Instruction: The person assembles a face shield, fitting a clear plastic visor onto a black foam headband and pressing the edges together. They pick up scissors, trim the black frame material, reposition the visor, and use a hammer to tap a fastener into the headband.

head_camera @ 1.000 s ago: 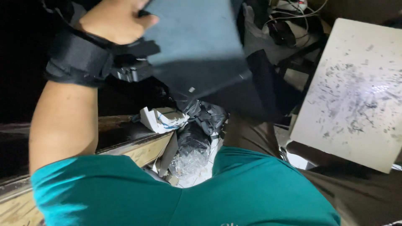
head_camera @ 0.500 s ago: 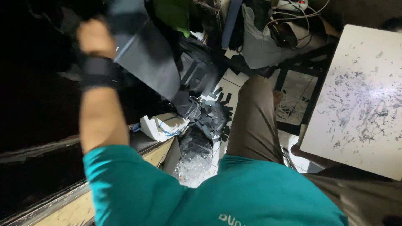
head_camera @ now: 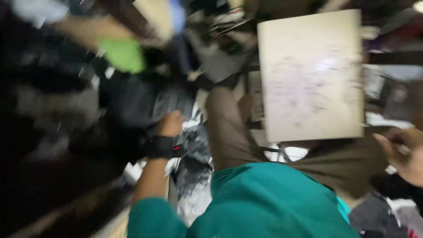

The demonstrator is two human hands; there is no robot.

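Left hand, black wrist strap: closed on black plastic bag. Right hand: near pale speckled board; grip cannot be told through blur.

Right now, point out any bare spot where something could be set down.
The pale square board at upper right looks bare, bordered by the tan trouser leg. Around the left hand it is crowded: dark bag, crumpled plastic. The right hand sits at the edge. Blur hides detail.

Whole view motion-blurred; left hand grip on dark bag unclear; right hand cut by edge.
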